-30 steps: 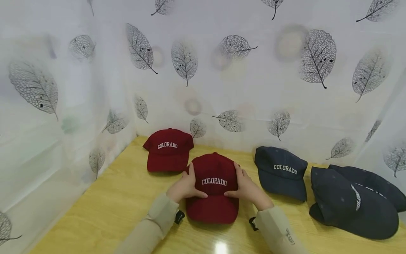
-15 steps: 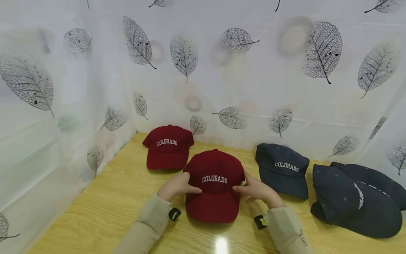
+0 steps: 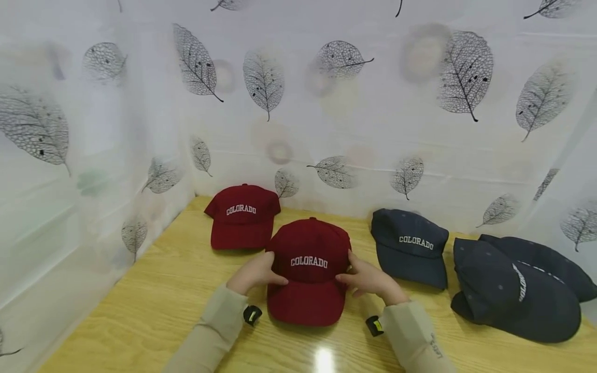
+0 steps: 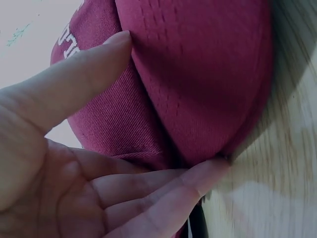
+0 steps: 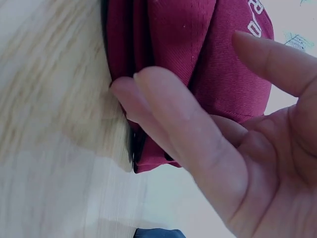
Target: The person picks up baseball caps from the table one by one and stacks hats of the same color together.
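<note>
Hands, left [image 3: 255, 273] and right [image 3: 368, 280], each grip clamped on red cap [image 3: 308, 269] sides on table [image 3: 154, 311]

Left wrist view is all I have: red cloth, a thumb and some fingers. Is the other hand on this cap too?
Observer: Yes. In the head view the right hand holds the opposite side of the red cap, as the left hand does on its side.
Operator: Are there other caps around?
Observer: A second red cap sits behind and to the left, against the leaf-print curtain.
Operator: Anything on the right?
Observer: A navy cap lies beside the held one, and further right two more navy caps overlap.
Operator: Is my cap lifted?
Observer: Its brim rests on the wooden table in the head view.
</note>
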Tool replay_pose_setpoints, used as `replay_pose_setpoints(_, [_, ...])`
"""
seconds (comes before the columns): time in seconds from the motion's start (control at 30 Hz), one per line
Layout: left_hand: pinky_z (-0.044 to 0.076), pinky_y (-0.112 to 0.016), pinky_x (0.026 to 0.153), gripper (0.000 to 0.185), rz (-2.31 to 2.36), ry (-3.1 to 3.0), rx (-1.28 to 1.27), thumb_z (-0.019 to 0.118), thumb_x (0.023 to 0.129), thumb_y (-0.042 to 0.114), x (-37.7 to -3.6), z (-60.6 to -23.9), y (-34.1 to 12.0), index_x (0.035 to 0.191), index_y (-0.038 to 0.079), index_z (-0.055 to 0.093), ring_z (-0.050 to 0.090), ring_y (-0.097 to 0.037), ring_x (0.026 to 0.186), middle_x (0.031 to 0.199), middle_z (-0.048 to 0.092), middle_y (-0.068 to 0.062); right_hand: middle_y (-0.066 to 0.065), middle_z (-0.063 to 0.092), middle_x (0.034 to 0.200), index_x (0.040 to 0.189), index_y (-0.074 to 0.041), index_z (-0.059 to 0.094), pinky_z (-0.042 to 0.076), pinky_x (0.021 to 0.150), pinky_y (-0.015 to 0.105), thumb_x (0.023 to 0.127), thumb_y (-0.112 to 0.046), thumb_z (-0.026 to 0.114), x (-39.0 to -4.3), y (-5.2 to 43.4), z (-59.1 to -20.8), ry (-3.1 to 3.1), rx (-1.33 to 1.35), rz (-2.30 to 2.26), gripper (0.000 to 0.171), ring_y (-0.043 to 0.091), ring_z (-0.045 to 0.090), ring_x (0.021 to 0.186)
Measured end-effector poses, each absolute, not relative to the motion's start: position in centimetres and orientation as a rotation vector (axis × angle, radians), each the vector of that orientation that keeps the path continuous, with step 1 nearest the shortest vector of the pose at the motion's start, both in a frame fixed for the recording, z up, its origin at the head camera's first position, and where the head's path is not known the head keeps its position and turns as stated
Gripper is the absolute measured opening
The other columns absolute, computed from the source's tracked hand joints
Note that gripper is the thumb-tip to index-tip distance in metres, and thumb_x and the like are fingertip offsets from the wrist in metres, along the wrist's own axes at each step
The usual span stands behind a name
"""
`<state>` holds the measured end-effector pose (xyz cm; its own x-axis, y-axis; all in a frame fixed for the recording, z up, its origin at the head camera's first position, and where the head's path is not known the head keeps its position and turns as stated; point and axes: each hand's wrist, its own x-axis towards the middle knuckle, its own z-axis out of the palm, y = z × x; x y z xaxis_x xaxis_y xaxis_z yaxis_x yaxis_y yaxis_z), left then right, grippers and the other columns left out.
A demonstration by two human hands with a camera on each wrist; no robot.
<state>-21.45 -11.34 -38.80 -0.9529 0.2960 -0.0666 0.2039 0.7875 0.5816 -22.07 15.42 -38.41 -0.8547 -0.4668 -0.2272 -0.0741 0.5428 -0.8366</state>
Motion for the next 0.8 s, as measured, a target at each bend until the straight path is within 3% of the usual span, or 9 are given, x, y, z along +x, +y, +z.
replay_pose_setpoints(0.2, [0.044,-0.036,0.071,0.055,0.849,2.837,0.4,0.078,0.065,0.026,-21.5,-38.6,-11.7,0.1,-0.008,0.053,0.053,-0.02,0.077,0.086,0.057,-0.01,0.016,0.057,0.093,0.137,0.009,-0.002,0.05,0.057,0.037,0.085,-0.016,0.059,-22.0,14.9,-38.3,2.369,-0.441,-1.236,0.085,0.023,0.058,0.068])
replay_pose_setpoints(0.47, [0.043,-0.039,0.08,0.064,0.846,2.822,0.369,0.077,0.066,0.026,-21.9,-38.5,-12.5,0.111,-0.011,0.049,0.055,-0.027,0.092,0.099,0.058,-0.015,0.016,0.055,0.096,0.137,0.008,-0.002,0.05,0.059,0.036,0.082,-0.019,0.063,-22.1,14.6,-38.7,2.344,-0.446,-1.254,0.09,0.023,0.059,0.071])
replay_pose_setpoints(0.8, [0.046,-0.037,0.069,0.043,0.883,2.904,0.294,0.064,0.076,0.016,-22.5,-38.4,-14.3,0.108,-0.01,0.053,0.057,-0.024,0.08,0.09,0.06,-0.015,0.017,0.055,0.1,0.138,0.007,-0.001,0.05,0.06,0.038,0.083,-0.019,0.063,-21.8,14.5,-38.5,2.32,-0.431,-1.271,0.089,0.024,0.06,0.073])
